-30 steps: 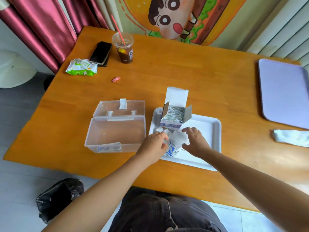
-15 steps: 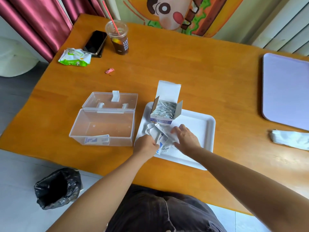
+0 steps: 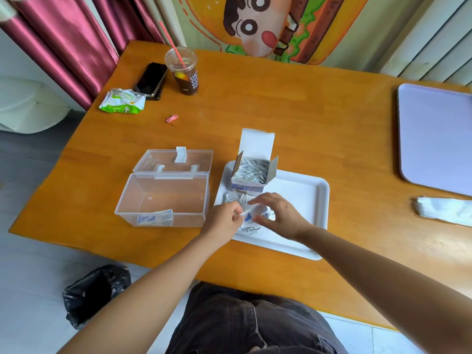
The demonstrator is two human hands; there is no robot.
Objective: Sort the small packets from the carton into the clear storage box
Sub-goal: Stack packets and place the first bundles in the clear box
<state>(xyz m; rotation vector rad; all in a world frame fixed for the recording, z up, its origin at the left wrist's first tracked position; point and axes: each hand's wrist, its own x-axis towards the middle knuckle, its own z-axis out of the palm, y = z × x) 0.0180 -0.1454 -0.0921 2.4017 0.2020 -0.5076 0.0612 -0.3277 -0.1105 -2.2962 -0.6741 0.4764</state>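
An open white carton (image 3: 251, 172) full of small packets stands at the back left of a white tray (image 3: 301, 198). A loose heap of packets (image 3: 249, 227) lies on the tray in front of it. My left hand (image 3: 224, 219) pinches one white packet at the heap's left edge. My right hand (image 3: 279, 213) rests over the heap with fingers spread and slightly bent. The clear storage box (image 3: 163, 198) sits left of the tray, lid folded back, with a few blue-and-white packets (image 3: 155, 218) at its front wall.
At the far left of the wooden table stand an iced drink cup (image 3: 184, 72), a phone (image 3: 150, 79), a green wipes pack (image 3: 122, 102) and a pink wrapper (image 3: 171, 118). A lilac tray (image 3: 434, 136) and a white cloth (image 3: 444, 210) lie right. A black bin bag (image 3: 94, 292) sits on the floor.
My left hand went from gathering at the heap to pinching a single packet at its left side. My right hand stayed over the heap. The camera tilted slightly.
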